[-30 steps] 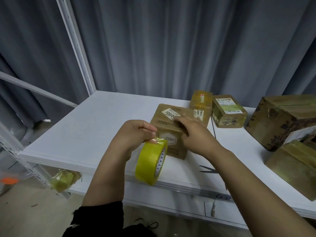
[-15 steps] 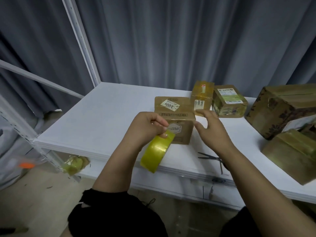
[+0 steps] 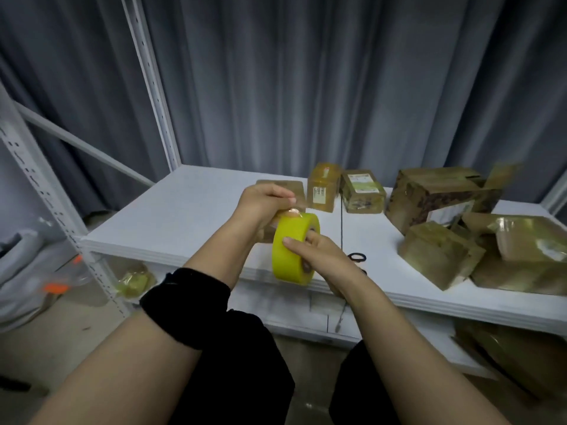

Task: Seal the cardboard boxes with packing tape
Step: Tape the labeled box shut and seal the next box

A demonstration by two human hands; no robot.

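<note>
Tape roll (image 3: 294, 250) hangs above the table's (image 3: 184, 216) front edge, right hand (image 3: 322, 259) gripping it through the core, left hand (image 3: 264, 204) pinching its loose end. The box (image 3: 299, 191) sits just behind. A crooked pull could fold the strip onto itself.

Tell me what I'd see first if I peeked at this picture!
The bright yellow tape roll right in the middle jumps out. The right hand grips it, and the left hand pinches its loose end at the top. Behind it, on the white table, sit shiny taped cardboard boxes, most of them piled at the right.
</note>
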